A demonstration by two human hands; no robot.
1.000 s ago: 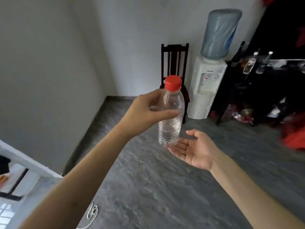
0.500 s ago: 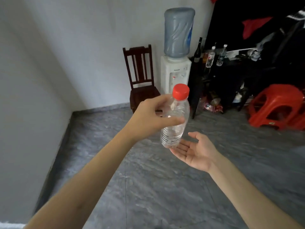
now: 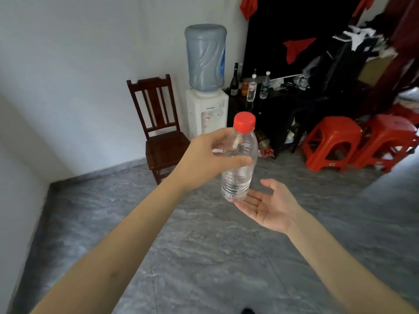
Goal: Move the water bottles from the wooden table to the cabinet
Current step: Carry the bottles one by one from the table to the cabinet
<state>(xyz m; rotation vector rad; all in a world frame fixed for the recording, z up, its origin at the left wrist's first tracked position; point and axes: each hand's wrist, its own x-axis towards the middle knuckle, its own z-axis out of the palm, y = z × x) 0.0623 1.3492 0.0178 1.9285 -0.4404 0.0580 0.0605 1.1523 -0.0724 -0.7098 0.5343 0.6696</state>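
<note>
**Bottle in transit, cabinet ahead**

Grey stone-pattern floor, white walls. Against the far wall: a dark wooden chair and a white water dispenser with its blue jug on top. Right of the dispenser, a dark cabinet, top cluttered. Two red plastic stools stand further right.

Carried item: clear water bottle, red cap, upright with a slight tilt, held in mid-air over the floor, well apart from any surface. Left hand grips its upper body, fingers and thumb curled round. Right hand lies palm-up just under the base, fingers straight and relaxed; contact with the base cannot be confirmed.

On the cabinet top: two small clear bottles beside a dark glass bottle. Whether those two count as delivered water bottles, cannot tell.

The wooden table is not in view, so the count of bottles left there is unknown.

Judgement on progress: this bottle is off the table and not yet placed, roughly mid-carry. Remaining for it: close the gap to the cabinet and set it down on free space. Possibly more trips after.
</note>
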